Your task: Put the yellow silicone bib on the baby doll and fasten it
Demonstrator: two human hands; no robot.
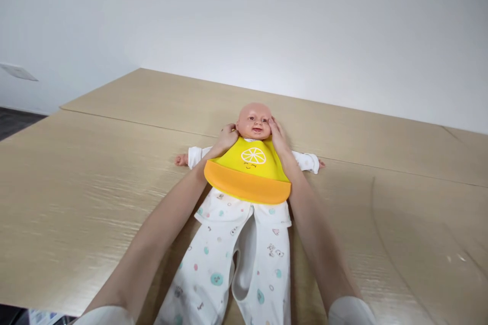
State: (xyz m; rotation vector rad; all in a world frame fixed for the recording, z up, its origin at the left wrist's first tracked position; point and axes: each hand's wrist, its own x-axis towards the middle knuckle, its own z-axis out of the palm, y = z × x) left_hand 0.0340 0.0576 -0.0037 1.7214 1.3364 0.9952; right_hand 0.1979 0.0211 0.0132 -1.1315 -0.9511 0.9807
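Note:
A baby doll (256,117) lies on its back with its head away from me, in white printed clothes (217,244). Over its chest lies a yellow silicone bib (267,155) with a lemon-slice face and an orange catch pocket. My left hand (227,137) is closed at the bib's neck edge, beside the doll's neck, with its fingertips hidden. On the other side my right hand (279,136) is closed at the bib's upper edge, fingers together along the doll's cheek. The bib's neck ends are hidden behind the doll's neck.
The doll lies on a light wood-coloured table (95,183) with a seam running across it. Behind stands a white wall (244,25). Dark and printed items (41,317) show below the table's near left edge.

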